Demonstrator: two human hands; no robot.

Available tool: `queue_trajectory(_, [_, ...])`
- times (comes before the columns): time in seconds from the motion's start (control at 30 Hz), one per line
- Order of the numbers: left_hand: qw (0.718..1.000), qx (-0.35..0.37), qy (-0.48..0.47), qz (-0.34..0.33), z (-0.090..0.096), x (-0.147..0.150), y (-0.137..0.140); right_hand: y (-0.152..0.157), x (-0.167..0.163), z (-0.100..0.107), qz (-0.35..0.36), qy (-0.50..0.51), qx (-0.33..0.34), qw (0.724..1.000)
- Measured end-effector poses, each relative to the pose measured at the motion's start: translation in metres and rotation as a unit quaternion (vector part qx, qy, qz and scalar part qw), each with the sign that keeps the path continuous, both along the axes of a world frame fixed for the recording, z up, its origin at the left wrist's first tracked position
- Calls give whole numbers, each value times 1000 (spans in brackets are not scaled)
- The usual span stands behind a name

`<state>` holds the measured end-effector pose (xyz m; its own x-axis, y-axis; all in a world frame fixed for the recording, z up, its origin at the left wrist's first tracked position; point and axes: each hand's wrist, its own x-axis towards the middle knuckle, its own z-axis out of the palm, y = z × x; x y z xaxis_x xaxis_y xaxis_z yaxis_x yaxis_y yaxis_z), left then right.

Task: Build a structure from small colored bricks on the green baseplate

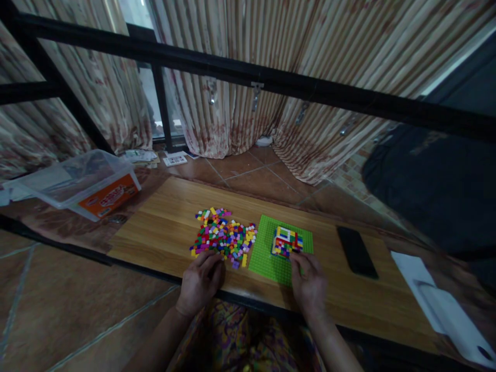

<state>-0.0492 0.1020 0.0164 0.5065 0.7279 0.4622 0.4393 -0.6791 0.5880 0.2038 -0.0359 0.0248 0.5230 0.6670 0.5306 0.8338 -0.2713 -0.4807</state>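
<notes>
A loose pile of small coloured toy bricks [225, 237] lies on the wooden board. My left hand [201, 281] rests at the pile's near edge, its fingers curled in; whatever they may hold is hidden. Right of the pile lies a green studded baseplate [267, 263]. On it stands a low, multicoloured brick build [285, 242] with white, red, yellow and blue pieces. My right hand [310, 281] reaches over the baseplate's near right part, thumb and fingers pinched together at the build's near right corner. Anything between those fingertips is too small to make out.
A black phone [356, 251] lies on the wooden board [155, 227], right of the baseplate. Beyond the board's left end stands a clear plastic box [83, 175] with an orange label. A white object [457, 320] lies off the right end. A dark metal rail [232, 64] crosses before the curtains.
</notes>
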Motion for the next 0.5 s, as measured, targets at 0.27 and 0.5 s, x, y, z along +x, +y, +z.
queue_trajectory(0.27, [1000, -3, 0, -6, 1, 1, -1, -2, 0, -16, 21, -42, 11, 999])
queue_trajectory(0.5, [1000, -1, -12, -4, 3, 2, -1, -7, 0, -5, 38, 5, -10, 999])
